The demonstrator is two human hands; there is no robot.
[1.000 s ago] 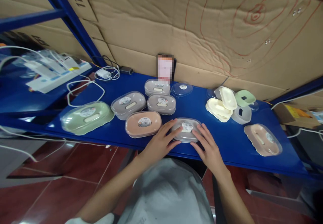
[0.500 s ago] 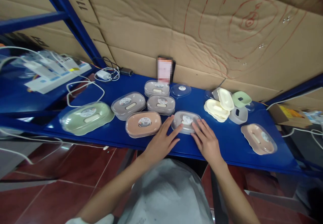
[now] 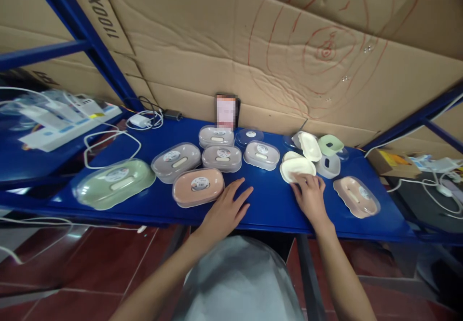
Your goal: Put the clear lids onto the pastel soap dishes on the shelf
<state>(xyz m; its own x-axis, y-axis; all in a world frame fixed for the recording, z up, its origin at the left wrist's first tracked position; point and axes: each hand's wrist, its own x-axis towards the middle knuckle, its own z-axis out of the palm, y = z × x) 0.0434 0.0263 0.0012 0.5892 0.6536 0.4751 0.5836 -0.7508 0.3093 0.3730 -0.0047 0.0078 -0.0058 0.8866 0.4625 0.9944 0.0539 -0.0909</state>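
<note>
Right hand (image 3: 310,196) with fingers closing on the near edge of a cream soap dish tray (image 3: 297,167) lying on the blue shelf (image 3: 267,200); left hand (image 3: 227,206) rests flat, fingers spread, beside a lidded pink soap box (image 3: 198,186).

Cream oval soap-dish tray (image 3: 297,167), seemingly stacked; lies flat on shelf (image 3: 269,200).

Backdrop: creased cardboard sheets (image 3: 224,46) with red scribbles, behind a blue shelf frame (image 3: 77,27)
Far left: white power strip (image 3: 68,126) — white cables (image 3: 108,140) and a charger (image 3: 139,119) nearby
Floor: dark red tiles (image 3: 90,268)
Far right: more cables (image 3: 437,186) — lower surface
</note>
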